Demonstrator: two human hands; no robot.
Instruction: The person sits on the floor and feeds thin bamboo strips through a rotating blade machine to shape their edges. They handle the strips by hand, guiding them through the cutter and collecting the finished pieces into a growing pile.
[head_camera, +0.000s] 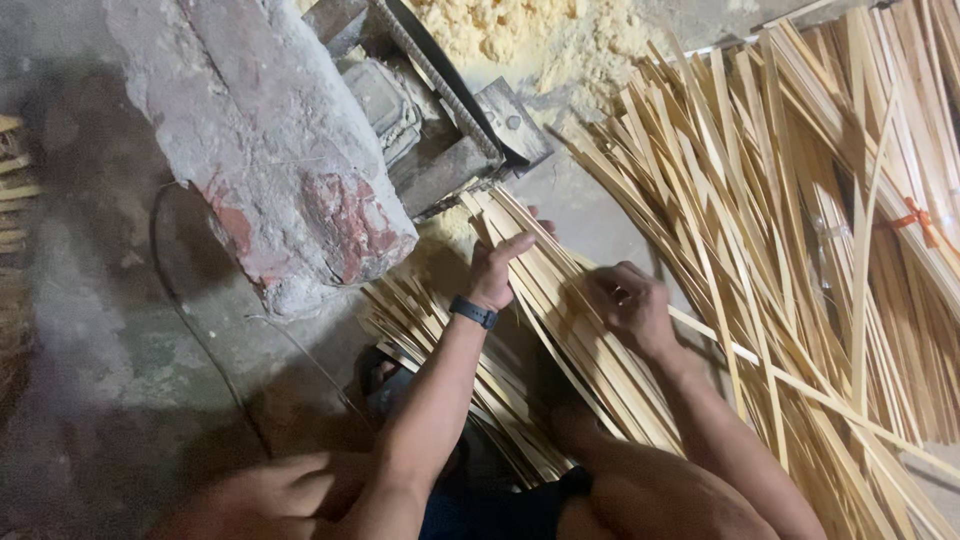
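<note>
Your left hand (497, 268) lies on top of the bundle of bamboo strips (560, 320), fingers stretched forward along the strips and pressing them down rather than wrapped around them; a dark wristband (473, 312) sits on that wrist. Your right hand (628, 303) is just beside it on the same bundle, fingers curled in over the strips, clasping the bundle's right edge. The bundle runs slantwise from your knees up toward the metal machine (440, 110), its far end stopping just short of the machine's dark wooden base. Nearer you than the machine, and under the bundle on its left side, shorter strips (410, 315) fan out on the grey floor (110, 330). To the left of the machine rises a rough block of plaster and red brick (270, 150), touching it. Beyond the machine lies a heap of pale sawdust (520, 30). To the right of the machine, well apart from it, a large loose pile of long strips (800, 230) spreads out, with an orange tie (917, 218) around some of them.
</note>
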